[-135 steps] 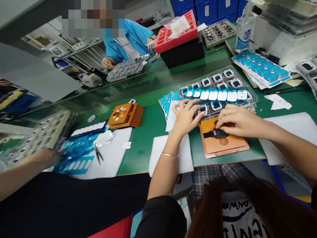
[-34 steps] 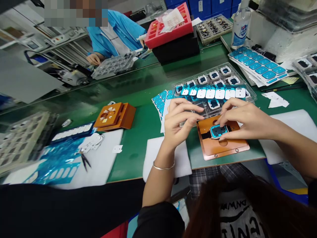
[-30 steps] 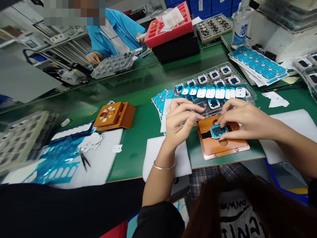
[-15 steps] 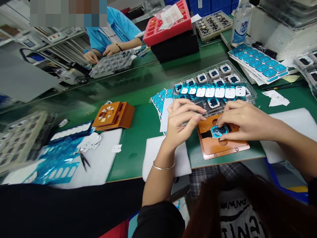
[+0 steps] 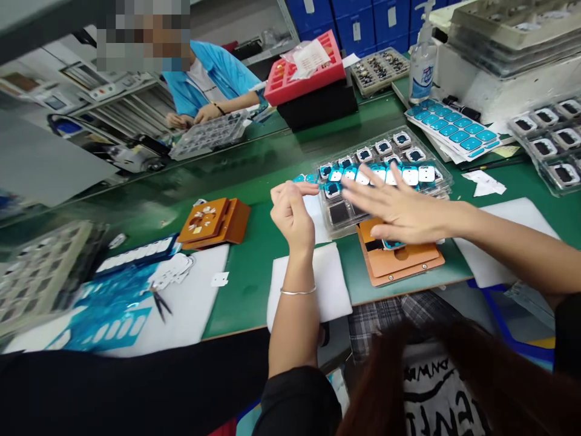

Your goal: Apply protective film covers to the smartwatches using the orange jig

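My left hand (image 5: 293,212) is raised over the green table beside the left end of a clear blister tray (image 5: 338,225). Its thumb and forefinger are pinched together, and nothing shows between them. My right hand (image 5: 399,209) is blurred and flat, fingers spread, hovering over the tray's near edge with the fingertips pointing toward my left hand. Under its palm lies an orange jig plate (image 5: 408,266) with a small blue-framed part (image 5: 391,244) seated in it. A strip of white-and-blue stickers (image 5: 417,174) lies across the tray's small framed parts.
A white foam pad (image 5: 327,284) lies under my left wrist, another (image 5: 512,230) to the right. A second orange jig (image 5: 213,221), blue sticker sheets (image 5: 454,124), a pump bottle (image 5: 422,66) and a red tray (image 5: 304,75) stand around. A co-worker (image 5: 213,79) works opposite.
My right hand left the part on the jig and swept left over the tray with fingers spread. My left hand lifted off the tray edge and moved left, pinched. The view shifted slightly.
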